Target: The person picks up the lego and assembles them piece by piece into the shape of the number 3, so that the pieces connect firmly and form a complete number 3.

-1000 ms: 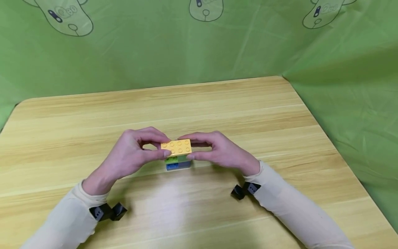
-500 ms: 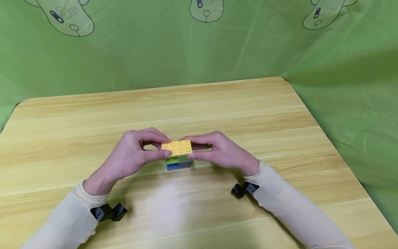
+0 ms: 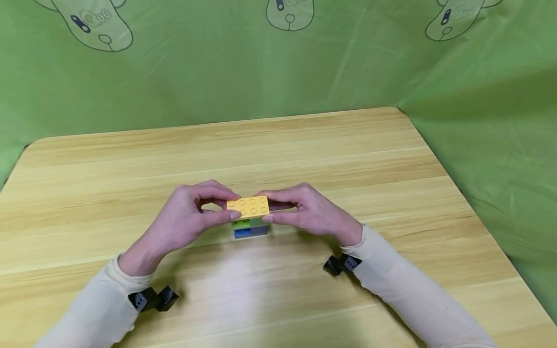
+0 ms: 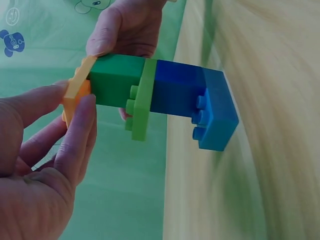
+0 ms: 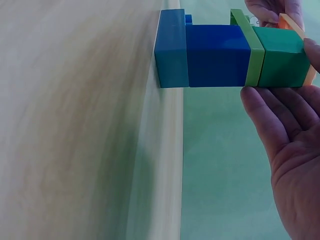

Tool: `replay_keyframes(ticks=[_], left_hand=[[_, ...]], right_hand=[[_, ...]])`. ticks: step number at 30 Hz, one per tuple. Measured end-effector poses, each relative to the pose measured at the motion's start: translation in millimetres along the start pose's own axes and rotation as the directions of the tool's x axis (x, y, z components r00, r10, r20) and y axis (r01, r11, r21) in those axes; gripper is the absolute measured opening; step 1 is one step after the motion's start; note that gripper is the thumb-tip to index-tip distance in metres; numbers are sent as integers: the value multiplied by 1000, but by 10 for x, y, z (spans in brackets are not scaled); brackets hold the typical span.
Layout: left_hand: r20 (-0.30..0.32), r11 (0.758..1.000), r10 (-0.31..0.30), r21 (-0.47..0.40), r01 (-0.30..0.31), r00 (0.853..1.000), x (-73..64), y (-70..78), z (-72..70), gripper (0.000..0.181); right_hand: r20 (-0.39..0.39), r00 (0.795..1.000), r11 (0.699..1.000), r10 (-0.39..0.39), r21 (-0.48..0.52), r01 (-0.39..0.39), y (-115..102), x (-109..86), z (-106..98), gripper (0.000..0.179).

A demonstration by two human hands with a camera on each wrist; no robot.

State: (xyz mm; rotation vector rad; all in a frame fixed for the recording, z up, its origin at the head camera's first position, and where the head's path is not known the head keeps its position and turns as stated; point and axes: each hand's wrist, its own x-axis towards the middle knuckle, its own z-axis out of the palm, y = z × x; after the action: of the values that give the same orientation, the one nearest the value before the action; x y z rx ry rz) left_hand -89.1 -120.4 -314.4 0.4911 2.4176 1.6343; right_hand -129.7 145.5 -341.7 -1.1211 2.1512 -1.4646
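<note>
A tower of toy building bricks stands on the wooden table in front of me. A flat yellow brick (image 3: pixel 254 205) tops it. My left hand (image 3: pixel 177 217) pinches that brick's left end between thumb and fingers. Just below it, my right hand (image 3: pixel 311 211) grips the green brick (image 4: pixel 119 80), thumb on one side and fingers on the other. Lower down come a flat lime brick (image 4: pixel 145 100), a dark blue brick (image 4: pixel 177 87) and a lighter blue brick (image 4: pixel 220 115) at the base. The yellow, lime and light blue bricks jut out to the left, showing studs on the lower two.
The wooden table (image 3: pixel 278 159) spreads around the tower, with its far edge behind and its right edge to the side. A green cloth (image 3: pixel 226 77) printed with cartoon figures hangs beyond. Black wrist cameras (image 3: pixel 150 298) sit on both sleeves.
</note>
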Motion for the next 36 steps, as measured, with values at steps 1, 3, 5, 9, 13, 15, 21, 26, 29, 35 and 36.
replay_keyframes(ticks=[1, 3, 5, 9, 13, 15, 21, 26, 29, 35, 36], left_hand=[[0, 1000, 0, -10, 0, 1000, -2, -7, 6, 26], [0, 1000, 1, -30, -1, 1000, -8, -21, 14, 26], [1, 999, 5, -48, -5, 1000, -11, -34, 19, 26], [1, 998, 9, -62, -9, 1000, -17, -47, 14, 26], [9, 994, -28, -106, 29, 1000, -48, -73, 6, 27], [3, 992, -39, -122, 39, 999, -67, -97, 3, 29], [-67, 994, -7, -113, -1, 998, -107, -165, -11, 29], [-49, 997, -53, -65, 50, 997, -145, -260, 14, 27], [-12, 992, -83, -95, 81, 997, -166, -319, 48, 32], [55, 969, -76, -232, 86, 996, -156, -381, 140, 43], [58, 970, -69, -230, 80, 996, -151, -384, 151, 44]], right_hand=[[-1, 1000, 1000, 2, -4, -2, 4, -3, -2, 43], [-1, 1000, 1000, 8, -11, -8, 12, -7, -3, 44], [-2, 1000, 1000, 12, -16, -13, 16, -8, -4, 44], [-6, 1000, 999, 18, -32, -18, 17, -9, -5, 45], [-5, 1000, 999, 25, -44, -26, 14, -11, -11, 45], [-8, 999, 998, 33, -51, -33, 10, -14, -14, 45], [-3, 998, 996, 69, -59, -69, 7, -14, -17, 47], [-1, 997, 995, 78, -56, -78, 2, 0, -13, 47], [1, 997, 995, 79, -55, -79, -6, -1, -14, 47], [14, 997, 996, 74, -60, -73, -6, 0, -18, 48], [15, 997, 995, 76, -59, -75, -5, 3, -18, 49]])
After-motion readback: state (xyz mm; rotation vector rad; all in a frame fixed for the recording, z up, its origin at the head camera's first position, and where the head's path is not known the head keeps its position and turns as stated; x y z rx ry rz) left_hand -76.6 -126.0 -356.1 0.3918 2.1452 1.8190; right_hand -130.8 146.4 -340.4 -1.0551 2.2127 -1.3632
